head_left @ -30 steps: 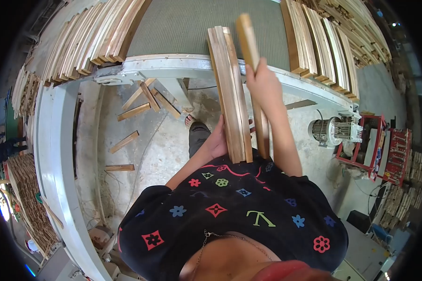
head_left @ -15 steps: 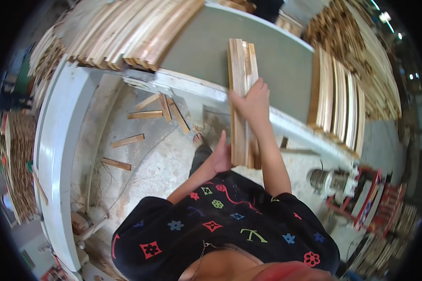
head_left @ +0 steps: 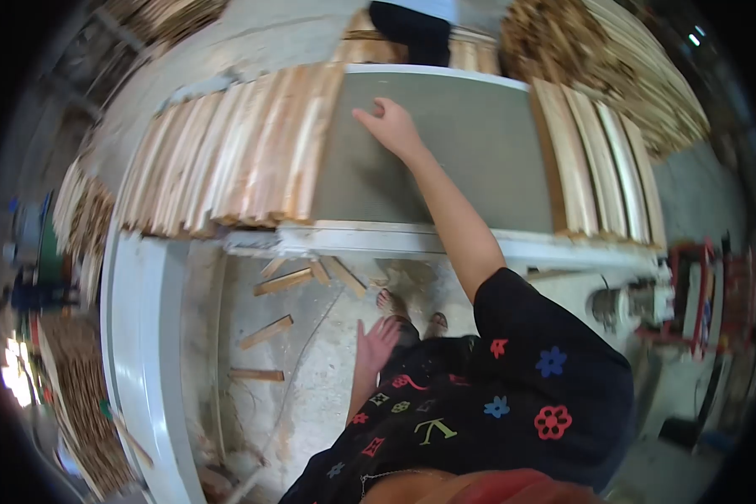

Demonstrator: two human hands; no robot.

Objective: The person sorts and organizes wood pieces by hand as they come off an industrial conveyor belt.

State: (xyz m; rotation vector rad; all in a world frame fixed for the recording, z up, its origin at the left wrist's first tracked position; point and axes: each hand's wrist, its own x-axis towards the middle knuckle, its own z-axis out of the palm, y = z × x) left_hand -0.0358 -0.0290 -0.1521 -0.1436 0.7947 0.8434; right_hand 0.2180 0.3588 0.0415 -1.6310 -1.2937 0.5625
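My right hand (head_left: pixel 388 128) reaches out over the grey tabletop (head_left: pixel 470 151) with nothing in it. Its thumb and fingers are apart and partly curled, close to the right end of a long row of wooden strips (head_left: pixel 252 151). Low in front of my body, my left hand (head_left: pixel 378 343) is empty with its fingers spread. A shorter row of wooden strips (head_left: pixel 601 168) lies at the table's right end.
Offcuts of wood (head_left: pixel 266 332) are scattered on the floor below the table's white front rail (head_left: pixel 378 239). A white beam (head_left: pixel 143 336) runs along the left. A red-framed machine (head_left: pixel 697 302) stands at right. Beyond the table is a person in dark trousers (head_left: pixel 416 34).
The bundle of wooden strips has left my right hand. That hand has moved forward and left over the table. My left hand has spread its fingers and dropped lower; the view has shifted.
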